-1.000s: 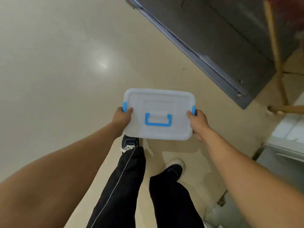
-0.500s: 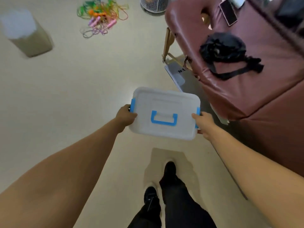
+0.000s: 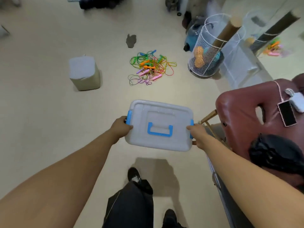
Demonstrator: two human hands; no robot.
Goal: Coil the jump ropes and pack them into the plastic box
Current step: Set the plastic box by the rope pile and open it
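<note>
Since the earlier frame the jump ropes [image 3: 150, 68] have come from the far upper left to straight beyond the plastic box [image 3: 158, 125], well apart from it on the floor. The left hand [image 3: 120, 127] grips the box's left end and the right hand [image 3: 196, 134] its right end, fingers curled round the blue latches, lid shut. No writing is legible. Beyond the box's right, a white wire basket [image 3: 206, 51] holds orange and teal balls.

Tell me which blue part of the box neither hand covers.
The blue carry handle in the middle of the lid; the two blue side clips sit under the left hand and right hand.
</note>
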